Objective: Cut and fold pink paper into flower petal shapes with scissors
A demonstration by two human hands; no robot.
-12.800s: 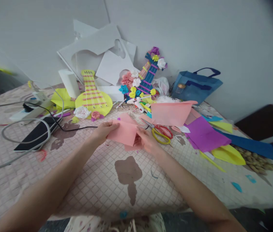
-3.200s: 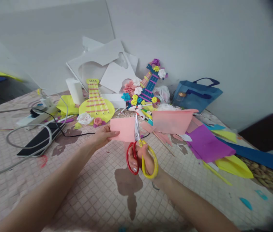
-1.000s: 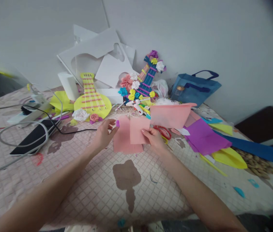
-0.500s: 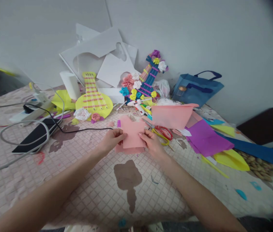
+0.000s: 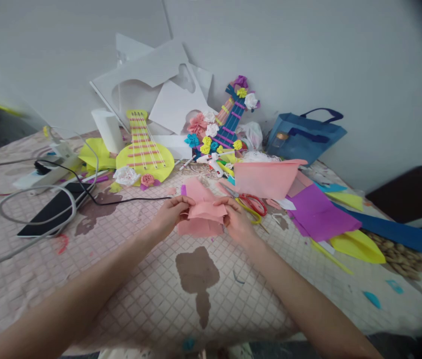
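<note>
Between my two hands is a piece of pink crepe paper (image 5: 207,211), bent over on itself. My left hand (image 5: 175,212) pinches its left edge, thumb and fingers closed. On the other side my right hand (image 5: 235,218) grips the right edge the same way. More pink paper (image 5: 200,229) lies on the table beneath it, and another part reaches out behind. Just right of my right hand rest scissors with red handles (image 5: 255,203) and a yellow-handled pair (image 5: 253,215).
A yellow paper guitar (image 5: 145,159) and a blue flowered one (image 5: 229,122) stand at the back. A glue gun (image 5: 213,162) lies before them. Left are a power strip (image 5: 42,174) and cables. Purple paper (image 5: 319,212) and a blue bag (image 5: 306,137) are right.
The pink paper was held flat with its face toward me; now it is bent over into a narrower fold. My fingers have shifted up along its edges.
</note>
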